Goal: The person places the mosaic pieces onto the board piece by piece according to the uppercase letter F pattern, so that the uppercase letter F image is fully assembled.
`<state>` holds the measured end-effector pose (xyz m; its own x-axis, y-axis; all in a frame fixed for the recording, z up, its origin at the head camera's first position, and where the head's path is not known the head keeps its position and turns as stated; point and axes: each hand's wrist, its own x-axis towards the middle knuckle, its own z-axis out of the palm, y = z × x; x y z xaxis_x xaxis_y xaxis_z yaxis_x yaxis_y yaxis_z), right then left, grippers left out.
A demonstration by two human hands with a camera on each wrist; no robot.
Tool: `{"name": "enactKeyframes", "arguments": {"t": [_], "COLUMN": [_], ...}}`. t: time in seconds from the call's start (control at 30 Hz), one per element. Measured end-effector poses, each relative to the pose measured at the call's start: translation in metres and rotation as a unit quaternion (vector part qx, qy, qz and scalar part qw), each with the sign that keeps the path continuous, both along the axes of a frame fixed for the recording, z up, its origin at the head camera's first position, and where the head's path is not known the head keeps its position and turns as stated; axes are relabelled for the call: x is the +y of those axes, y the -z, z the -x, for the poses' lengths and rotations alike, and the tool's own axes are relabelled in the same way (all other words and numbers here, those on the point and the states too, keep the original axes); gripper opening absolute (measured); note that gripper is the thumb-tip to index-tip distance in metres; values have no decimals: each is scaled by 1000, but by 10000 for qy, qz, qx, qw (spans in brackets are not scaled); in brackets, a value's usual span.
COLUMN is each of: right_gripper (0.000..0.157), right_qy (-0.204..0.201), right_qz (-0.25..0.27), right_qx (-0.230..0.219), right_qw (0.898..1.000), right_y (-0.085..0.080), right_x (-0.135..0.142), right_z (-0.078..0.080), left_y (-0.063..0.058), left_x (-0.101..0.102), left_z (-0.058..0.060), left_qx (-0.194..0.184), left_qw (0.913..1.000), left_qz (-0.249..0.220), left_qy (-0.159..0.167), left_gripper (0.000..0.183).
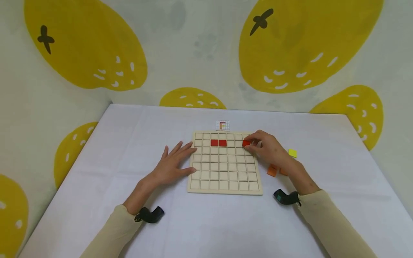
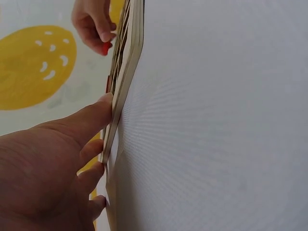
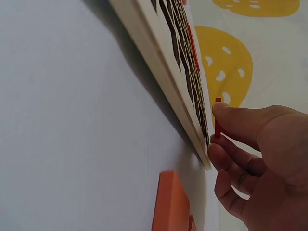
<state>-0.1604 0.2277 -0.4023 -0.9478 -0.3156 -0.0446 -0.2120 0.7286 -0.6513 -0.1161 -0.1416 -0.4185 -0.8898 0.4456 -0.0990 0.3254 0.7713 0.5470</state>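
A pale wooden grid board [image 1: 223,175] lies on the white table. Two red square tiles [image 1: 214,143] sit side by side in its second row from the back. Between thumb and fingertips, my right hand [image 1: 269,147] pinches another red tile [image 3: 218,118], held on edge in the right wrist view and over the board's back right part in the head view. My left hand [image 1: 172,166] is spread with straight fingers along the board's left side. Its thumb [image 2: 103,113] touches the board's edge in the left wrist view.
A small printed pattern card [image 1: 223,125] lies just behind the board. To the right, partly under my right forearm, are orange tiles [image 1: 272,171] and a yellow tile [image 1: 292,153]. A patterned cloth wall [image 1: 193,53] rises behind the table [image 1: 206,222].
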Motion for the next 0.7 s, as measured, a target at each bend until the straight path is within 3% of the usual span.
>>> {"name": "enactKeyframes", "arguments": {"t": [0.7], "right_gripper": [35], "right_qy": [-91], "right_qz": [-51], "right_qx": [-233], "right_qw": [9997], "right_y": [0], "right_x": [-28], "right_z": [9], "left_y": [1], "left_x": [0], "left_z": [2], "left_qx": [-3], "left_qw": [10000], "left_qz": [39], "left_qy": [22], "left_gripper": [74]}}
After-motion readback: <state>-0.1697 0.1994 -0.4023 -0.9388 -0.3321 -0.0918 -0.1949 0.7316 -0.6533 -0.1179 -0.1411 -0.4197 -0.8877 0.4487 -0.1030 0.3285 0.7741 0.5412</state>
